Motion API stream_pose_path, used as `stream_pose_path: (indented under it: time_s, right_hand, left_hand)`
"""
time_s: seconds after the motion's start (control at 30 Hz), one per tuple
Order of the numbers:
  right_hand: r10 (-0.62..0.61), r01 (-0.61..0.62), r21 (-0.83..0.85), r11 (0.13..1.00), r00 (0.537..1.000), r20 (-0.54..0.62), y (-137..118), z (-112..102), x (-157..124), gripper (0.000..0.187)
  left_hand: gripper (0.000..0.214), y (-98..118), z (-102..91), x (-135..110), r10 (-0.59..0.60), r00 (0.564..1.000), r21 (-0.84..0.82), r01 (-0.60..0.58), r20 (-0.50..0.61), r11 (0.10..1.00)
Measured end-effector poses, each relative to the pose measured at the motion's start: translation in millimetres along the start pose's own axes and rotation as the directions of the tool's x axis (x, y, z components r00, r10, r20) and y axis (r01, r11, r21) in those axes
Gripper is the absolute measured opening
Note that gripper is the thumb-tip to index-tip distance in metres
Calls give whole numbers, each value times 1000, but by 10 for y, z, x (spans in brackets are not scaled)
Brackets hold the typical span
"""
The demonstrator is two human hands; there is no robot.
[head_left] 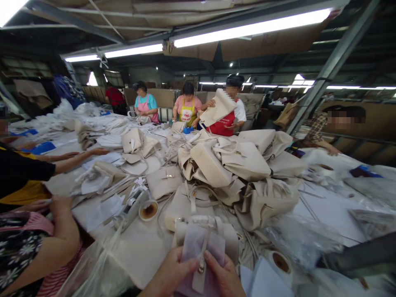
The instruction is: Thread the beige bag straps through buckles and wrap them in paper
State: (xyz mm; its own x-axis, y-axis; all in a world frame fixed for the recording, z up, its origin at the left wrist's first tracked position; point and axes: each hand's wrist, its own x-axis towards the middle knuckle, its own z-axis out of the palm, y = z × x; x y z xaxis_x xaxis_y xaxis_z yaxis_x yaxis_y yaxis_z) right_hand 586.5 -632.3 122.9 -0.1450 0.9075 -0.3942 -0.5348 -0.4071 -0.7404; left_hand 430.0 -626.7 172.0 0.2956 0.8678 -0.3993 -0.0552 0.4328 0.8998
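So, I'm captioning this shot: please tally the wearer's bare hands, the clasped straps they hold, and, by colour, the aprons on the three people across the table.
Left hand and right hand: 2
Strap with metal clasp: 1
Pink apron: 1
Yellow apron: 1
Red apron: 1
Total: 6

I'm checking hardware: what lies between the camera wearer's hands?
In the head view, a pale strap with a metal clasp and a translucent sheet lie between the left hand and right hand.
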Motion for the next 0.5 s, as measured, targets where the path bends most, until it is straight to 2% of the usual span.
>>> stream_pose_path:
  time_s: [0.17,0.27,0.33,0.4,0.43,0.5]
  right_hand:
    - [-4,5,-48,999,1000,24,-69,-75,-51,48]
    - [69,-82,62,995,980,188,-221,-107,-141,57]
    - [143,-202,150,968,932,333,-311,-132,-182,61]
    - [190,-291,193,937,888,419,-334,-175,-188,52]
    - [196,-307,208,929,883,427,-313,-202,-178,45]
    - [194,-294,228,928,905,378,-221,-255,-143,33]
  left_hand:
    - [43,-53,147,35,11,999,-94,-15,-36,995]
    - [52,-58,120,60,0,998,-142,-8,-60,990]
    - [61,-41,95,81,-27,997,-166,14,-79,986]
    - [65,-15,89,97,-49,994,-182,31,-93,983]
    - [64,-4,93,100,-50,994,-186,31,-97,982]
    - [60,9,109,94,-24,995,-188,5,-100,982]
